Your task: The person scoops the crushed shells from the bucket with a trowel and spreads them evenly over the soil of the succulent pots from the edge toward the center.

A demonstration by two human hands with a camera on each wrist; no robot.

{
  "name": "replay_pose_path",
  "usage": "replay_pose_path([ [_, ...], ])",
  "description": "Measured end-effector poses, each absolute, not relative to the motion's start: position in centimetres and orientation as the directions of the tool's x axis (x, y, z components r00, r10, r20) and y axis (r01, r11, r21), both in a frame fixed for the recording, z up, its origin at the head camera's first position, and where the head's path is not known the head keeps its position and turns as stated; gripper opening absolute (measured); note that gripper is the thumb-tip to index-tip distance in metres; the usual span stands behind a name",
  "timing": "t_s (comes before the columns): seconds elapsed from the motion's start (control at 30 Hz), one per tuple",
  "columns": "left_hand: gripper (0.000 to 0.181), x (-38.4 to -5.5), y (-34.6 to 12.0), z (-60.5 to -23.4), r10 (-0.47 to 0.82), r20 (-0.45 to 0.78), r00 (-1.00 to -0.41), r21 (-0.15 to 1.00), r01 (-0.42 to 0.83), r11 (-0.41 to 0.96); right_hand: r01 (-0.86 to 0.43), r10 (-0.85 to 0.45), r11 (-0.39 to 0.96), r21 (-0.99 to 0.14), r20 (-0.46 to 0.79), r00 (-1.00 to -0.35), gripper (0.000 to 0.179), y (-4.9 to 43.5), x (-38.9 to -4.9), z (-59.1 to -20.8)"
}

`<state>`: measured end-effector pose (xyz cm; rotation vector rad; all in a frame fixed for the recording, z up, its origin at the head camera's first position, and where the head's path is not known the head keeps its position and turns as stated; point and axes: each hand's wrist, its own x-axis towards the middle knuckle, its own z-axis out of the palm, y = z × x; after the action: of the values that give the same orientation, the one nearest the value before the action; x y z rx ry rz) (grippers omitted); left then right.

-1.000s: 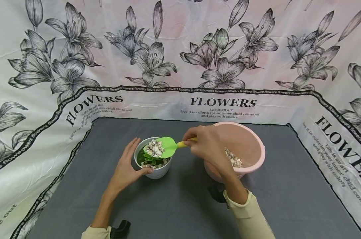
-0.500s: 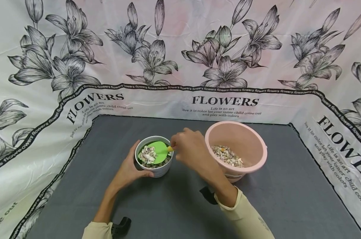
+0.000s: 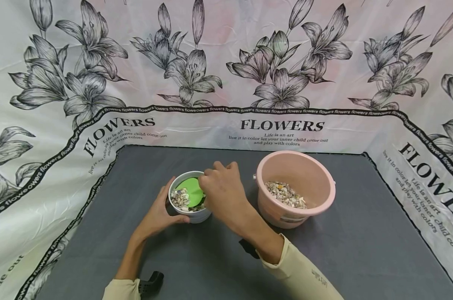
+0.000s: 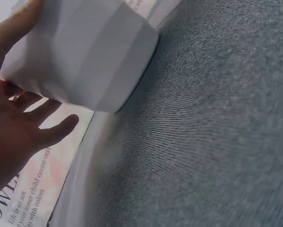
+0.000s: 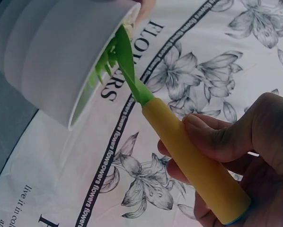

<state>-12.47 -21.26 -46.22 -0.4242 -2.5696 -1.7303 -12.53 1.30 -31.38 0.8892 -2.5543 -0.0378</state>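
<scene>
A white ribbed flower pot [image 3: 200,216] stands on the dark cloth, with small pale pebbles [image 3: 180,199] at its left side. My left hand [image 3: 160,216] holds the pot, thumb at the near side and fingers round the left; the left wrist view shows both against its wall [image 4: 92,56]. My right hand [image 3: 226,198] grips the yellow handle [image 5: 191,158] of a small green toy shovel [image 3: 190,191]. The shovel's blade is tilted down inside the pot mouth. Green plant leaves [image 5: 102,65] show beside the blade in the right wrist view; in the head view the blade covers most of them.
To the right of the pot stands a pink bucket [image 3: 267,208] with more pebbles [image 3: 286,195] in its bottom. Dark grey cloth [image 3: 369,233] covers the table. A flower-printed sheet [image 3: 196,133] rises behind and at the sides.
My right hand has moved left from over the bucket to the pot. The shovel has gone from level above the plant to tilted inside, and its pebbles have slid into the pot.
</scene>
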Motion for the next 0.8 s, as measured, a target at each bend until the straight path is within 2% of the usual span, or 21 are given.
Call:
replay_pose_path([
  [0.1,0.121,-12.2,-21.2,-46.1,0.209,0.157,-0.965,0.898,0.228,0.377,-0.583,-0.602,0.790,0.192,0.426,-0.675,0.027,1.1,-12.3,-31.5],
  [0.27,0.108,-12.1,-20.6,-46.2,0.139,0.129,-0.982,0.910,0.173,0.376,-0.580,-0.605,0.785,0.215,0.463,-0.648,0.016,0.9,-12.2,-31.8],
  [0.37,0.109,-12.1,-20.3,-46.5,0.109,0.145,-0.983,0.905,0.176,0.386,-0.578,-0.605,0.786,0.221,0.465,-0.646,0.016,0.8,-12.2,-31.9],
  [0.47,0.109,-11.9,-20.6,-46.7,0.140,0.157,-0.978,0.905,0.199,0.375,-0.575,-0.606,0.785,0.231,0.475,-0.638,0.015,0.7,-12.3,-32.0],
  [0.6,0.101,-11.7,-21.4,-46.5,0.228,0.134,-0.964,0.935,0.199,0.294,-0.567,-0.605,0.786,0.246,0.492,-0.626,0.011,0.7,-12.2,-32.1],
  [0.73,0.107,-11.7,-22.0,-46.3,0.257,0.113,-0.960,0.935,0.190,0.298,-0.558,-0.604,0.788,0.260,0.507,-0.615,0.009,0.6,-12.2,-32.1],
  [0.8,0.115,-11.8,-22.0,-46.1,0.238,0.113,-0.965,0.914,0.195,0.356,-0.557,-0.602,0.788,0.261,0.518,-0.608,0.009,0.5,-12.2,-32.2],
])
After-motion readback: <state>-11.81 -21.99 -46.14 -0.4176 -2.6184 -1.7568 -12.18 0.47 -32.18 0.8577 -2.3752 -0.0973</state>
